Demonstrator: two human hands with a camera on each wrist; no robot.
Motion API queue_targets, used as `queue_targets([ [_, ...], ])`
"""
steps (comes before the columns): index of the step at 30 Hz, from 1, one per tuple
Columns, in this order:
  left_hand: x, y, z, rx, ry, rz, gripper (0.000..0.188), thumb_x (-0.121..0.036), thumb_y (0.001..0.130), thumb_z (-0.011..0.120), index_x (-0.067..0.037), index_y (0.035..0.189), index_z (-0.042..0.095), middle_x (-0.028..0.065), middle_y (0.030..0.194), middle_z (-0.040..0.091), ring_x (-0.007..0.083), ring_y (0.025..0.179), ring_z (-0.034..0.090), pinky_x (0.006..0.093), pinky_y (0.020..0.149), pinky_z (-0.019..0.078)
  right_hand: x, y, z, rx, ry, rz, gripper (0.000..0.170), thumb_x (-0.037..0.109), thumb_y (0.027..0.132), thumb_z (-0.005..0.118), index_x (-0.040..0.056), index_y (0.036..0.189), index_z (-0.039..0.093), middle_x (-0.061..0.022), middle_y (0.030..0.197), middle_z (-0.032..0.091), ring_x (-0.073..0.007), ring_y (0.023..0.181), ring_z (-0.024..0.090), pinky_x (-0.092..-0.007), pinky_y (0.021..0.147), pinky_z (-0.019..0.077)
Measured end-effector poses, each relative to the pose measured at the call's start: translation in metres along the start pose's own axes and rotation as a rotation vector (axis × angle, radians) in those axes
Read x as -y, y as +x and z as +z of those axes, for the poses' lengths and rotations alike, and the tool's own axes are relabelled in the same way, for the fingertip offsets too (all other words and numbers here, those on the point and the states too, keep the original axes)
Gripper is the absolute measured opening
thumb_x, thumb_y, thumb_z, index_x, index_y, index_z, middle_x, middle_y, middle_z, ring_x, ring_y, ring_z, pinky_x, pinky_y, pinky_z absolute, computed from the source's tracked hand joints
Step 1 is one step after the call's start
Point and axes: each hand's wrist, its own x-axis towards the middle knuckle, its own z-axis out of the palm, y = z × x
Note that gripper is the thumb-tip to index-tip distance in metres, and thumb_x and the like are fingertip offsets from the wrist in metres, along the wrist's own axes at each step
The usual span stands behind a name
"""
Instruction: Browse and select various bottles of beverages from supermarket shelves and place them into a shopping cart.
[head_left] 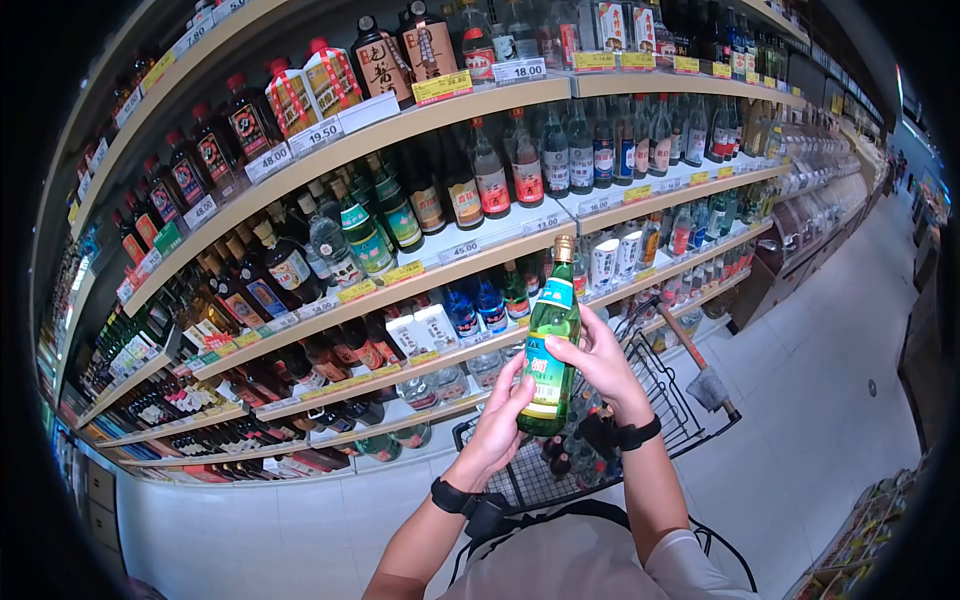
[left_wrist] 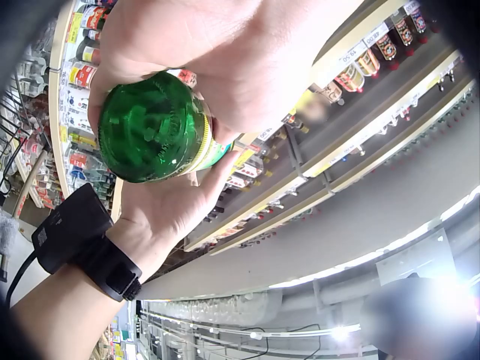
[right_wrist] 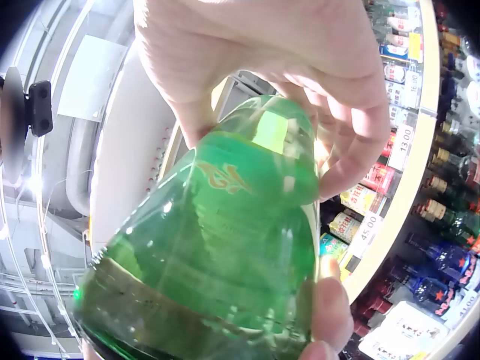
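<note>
A green glass bottle [head_left: 549, 350] with a gold cap and a white, yellow and blue label is held upright, slightly tilted, in front of the shelves in the head view. My left hand [head_left: 497, 420] grips its lower part, thumb along the label. Higher up, my right hand [head_left: 602, 365] holds the other side with its thumb on the label. The left wrist view looks at the round base of the bottle [left_wrist: 154, 127], with my left hand [left_wrist: 210, 56] curled about it. In the right wrist view, my right hand [right_wrist: 277, 60] wraps the bottle [right_wrist: 217, 247] near its shoulder.
Curved shelves [head_left: 520, 230] full of bottles, with price tags along their edges, fill the left and middle. Below my hands stands a wire shopping cart [head_left: 520, 475] with several bottles inside. A long-handled tool [head_left: 705, 385] leans by the cart. Tiled floor [head_left: 800, 330] runs along the right.
</note>
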Motion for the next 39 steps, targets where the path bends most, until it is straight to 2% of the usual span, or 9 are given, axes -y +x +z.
queue_targets([
  [9, -0.005, -0.003, -0.013, 0.005, 0.214, 0.137, 0.061, -0.017, 0.102, 0.056, -0.012, 0.154, 0.026, 0.0102, 0.131, 0.057, 0.0165, 0.122, 0.053, 0.0342, 0.102, 0.0422, 0.002, 0.000, 0.030, -0.062, 0.026, 0.007, 0.062, 0.008, 0.088, 0.074, 0.0016, 0.139, 0.039, -0.0072, 0.115, 0.063, -0.0143, 0.102, 0.064, -0.0297, 0.089, 0.0532],
  [13, -0.013, -0.006, -0.028, 0.054, 0.145, 0.099, 0.059, -0.020, 0.102, 0.053, -0.012, 0.154, 0.026, 0.0106, 0.142, 0.049, 0.0208, 0.130, 0.047, 0.0402, 0.109, 0.0373, -0.001, 0.004, 0.044, -0.087, 0.043, 0.010, 0.062, 0.005, 0.087, 0.073, 0.0015, 0.138, 0.038, -0.0073, 0.115, 0.061, -0.0150, 0.103, 0.063, -0.0307, 0.090, 0.0528],
  [15, -0.021, -0.008, -0.039, 0.088, 0.043, 0.053, 0.059, -0.024, 0.103, 0.052, -0.012, 0.155, 0.026, 0.0109, 0.144, 0.048, 0.0220, 0.132, 0.046, 0.0424, 0.110, 0.0363, -0.008, 0.009, 0.044, -0.056, 0.165, 0.035, 0.060, 0.003, 0.087, 0.071, 0.0013, 0.138, 0.039, -0.0079, 0.116, 0.061, -0.0155, 0.104, 0.062, -0.0314, 0.090, 0.0529],
  [23, -0.056, -0.007, -0.075, 0.230, 0.277, 0.043, 0.067, -0.036, 0.103, 0.051, -0.007, 0.155, 0.022, 0.0121, 0.146, 0.046, 0.0219, 0.135, 0.044, 0.0393, 0.112, 0.0337, -0.019, 0.019, 0.069, -0.024, 0.442, 0.067, 0.055, -0.002, 0.087, 0.066, 0.0009, 0.136, 0.042, -0.0095, 0.116, 0.061, -0.0172, 0.104, 0.063, -0.0330, 0.091, 0.0540],
  [30, -0.057, -0.001, -0.116, 0.232, 0.235, 0.059, 0.067, -0.036, 0.104, 0.048, -0.008, 0.156, 0.017, 0.0103, 0.148, 0.041, 0.0215, 0.134, 0.044, 0.0390, 0.112, 0.0350, -0.025, 0.028, 0.120, -0.267, 0.145, 0.029, 0.058, 0.002, 0.083, 0.076, 0.0026, 0.132, 0.045, -0.0081, 0.111, 0.063, -0.0152, 0.100, 0.064, -0.0318, 0.089, 0.0539],
  [33, -0.061, 0.002, -0.130, 0.249, 0.089, -0.067, 0.068, -0.036, 0.104, 0.049, -0.009, 0.156, 0.016, 0.0096, 0.150, 0.038, 0.0213, 0.135, 0.045, 0.0394, 0.109, 0.0404, -0.028, 0.032, 0.138, -0.304, 0.001, 0.028, 0.057, 0.005, 0.084, 0.077, 0.0025, 0.131, 0.045, -0.0074, 0.111, 0.063, -0.0145, 0.100, 0.063, -0.0311, 0.089, 0.0534],
  [34, -0.059, 0.005, -0.135, 0.246, 0.102, -0.030, 0.065, -0.036, 0.103, 0.049, -0.013, 0.156, 0.018, 0.0106, 0.146, 0.042, 0.0243, 0.126, 0.053, 0.0442, 0.100, 0.0503, -0.027, 0.031, 0.146, -0.319, -0.075, 0.028, 0.060, 0.007, 0.086, 0.076, 0.0019, 0.135, 0.043, -0.0080, 0.114, 0.062, -0.0151, 0.105, 0.061, -0.0321, 0.092, 0.0512],
  [37, -0.077, 0.000, -0.145, 0.321, -0.044, -0.178, 0.063, -0.036, 0.103, 0.050, -0.016, 0.155, 0.020, 0.0120, 0.141, 0.045, 0.0276, 0.113, 0.061, 0.0494, 0.091, 0.0550, -0.029, 0.031, 0.156, -0.289, -0.030, 0.060, 0.066, 0.011, 0.088, 0.074, 0.0015, 0.143, 0.038, -0.0091, 0.118, 0.060, -0.0159, 0.109, 0.059, -0.0336, 0.096, 0.0483],
  [39, -0.083, 0.000, -0.147, 0.349, -0.109, -0.192, 0.057, -0.045, 0.103, 0.043, -0.018, 0.150, 0.027, 0.0160, 0.128, 0.054, 0.0293, 0.099, 0.065, 0.0489, 0.075, 0.0568, -0.024, 0.031, 0.156, -0.271, -0.109, 0.097, 0.070, 0.015, 0.090, 0.072, 0.0029, 0.148, 0.034, -0.0106, 0.120, 0.058, -0.0176, 0.111, 0.058, -0.0348, 0.096, 0.0467],
])
